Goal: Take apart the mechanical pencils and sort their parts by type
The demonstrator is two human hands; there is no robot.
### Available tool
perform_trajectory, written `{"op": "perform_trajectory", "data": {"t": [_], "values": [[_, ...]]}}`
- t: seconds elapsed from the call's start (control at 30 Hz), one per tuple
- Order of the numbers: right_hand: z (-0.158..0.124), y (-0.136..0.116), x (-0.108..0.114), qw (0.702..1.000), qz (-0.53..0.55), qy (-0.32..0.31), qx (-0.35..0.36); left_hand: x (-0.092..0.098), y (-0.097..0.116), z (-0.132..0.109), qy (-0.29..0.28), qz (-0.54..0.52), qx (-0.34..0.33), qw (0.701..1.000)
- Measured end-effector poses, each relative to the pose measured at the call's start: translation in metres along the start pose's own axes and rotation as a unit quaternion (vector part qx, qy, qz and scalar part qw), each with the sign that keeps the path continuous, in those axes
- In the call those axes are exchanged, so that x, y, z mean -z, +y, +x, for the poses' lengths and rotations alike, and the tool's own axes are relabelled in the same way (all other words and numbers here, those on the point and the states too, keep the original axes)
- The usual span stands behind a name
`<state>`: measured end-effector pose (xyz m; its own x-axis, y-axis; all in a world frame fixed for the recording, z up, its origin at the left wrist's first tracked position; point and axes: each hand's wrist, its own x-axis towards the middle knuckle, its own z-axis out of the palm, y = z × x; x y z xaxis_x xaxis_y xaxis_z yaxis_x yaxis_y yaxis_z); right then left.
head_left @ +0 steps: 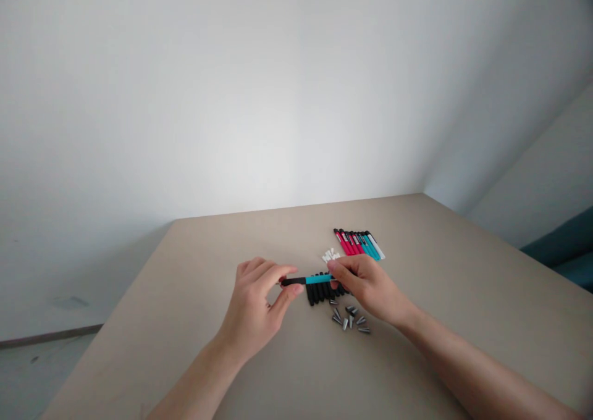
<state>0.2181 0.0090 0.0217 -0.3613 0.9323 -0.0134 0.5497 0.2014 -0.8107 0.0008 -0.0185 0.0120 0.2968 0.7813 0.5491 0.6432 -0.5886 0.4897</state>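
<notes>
A black and bright-blue pen (311,280) lies level between my two hands, above the table (208,253). My left hand (259,296) is at its black end, the thumb below and fingers above and behind. My right hand (364,281) pinches the blue end between thumb and fingers, which hide that tip. Just beneath the pen, a row of black tubes or caps (319,293) is partly covered by it and my right hand. Nearer to me lie several small silver metal cones (351,321). Behind my right fingertips is a small pile of white pieces (330,255).
Farther back on the right, a neat row of pink, blue and white pens (359,244) with black ends lies side by side. A pale wall (278,99) rises behind the table. Dark teal cloth (565,247) hangs at the right edge.
</notes>
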Motion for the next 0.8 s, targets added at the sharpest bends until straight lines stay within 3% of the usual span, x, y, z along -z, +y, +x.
{"op": "perform_trajectory", "data": {"t": [0.13,0.33,0.5,0.6,0.67,0.73,0.8], "values": [[0.000,0.000,-0.001,1.000,-0.012,-0.005,0.011,0.001,-0.002,0.000,-0.018,0.038,-0.042,0.998],[0.000,-0.004,0.001,0.999,-0.035,0.000,0.030,0.000,0.002,0.001,-0.062,0.036,0.004,0.997],[-0.003,-0.007,0.001,0.997,-0.054,-0.003,0.049,0.001,0.006,0.004,-0.128,-0.014,0.136,0.982],[-0.006,-0.010,0.002,0.996,-0.064,0.003,0.069,0.001,0.002,0.004,-0.183,-0.109,0.258,0.942],[-0.008,-0.012,0.001,0.992,-0.072,0.015,0.105,0.002,-0.002,0.002,-0.214,-0.164,0.303,0.914],[-0.010,-0.014,0.000,0.987,-0.081,0.026,0.137,0.003,-0.005,0.001,-0.229,-0.179,0.304,0.907],[-0.011,-0.014,-0.001,0.987,-0.089,0.026,0.132,0.005,-0.006,0.000,-0.205,-0.130,0.235,0.941]]}}
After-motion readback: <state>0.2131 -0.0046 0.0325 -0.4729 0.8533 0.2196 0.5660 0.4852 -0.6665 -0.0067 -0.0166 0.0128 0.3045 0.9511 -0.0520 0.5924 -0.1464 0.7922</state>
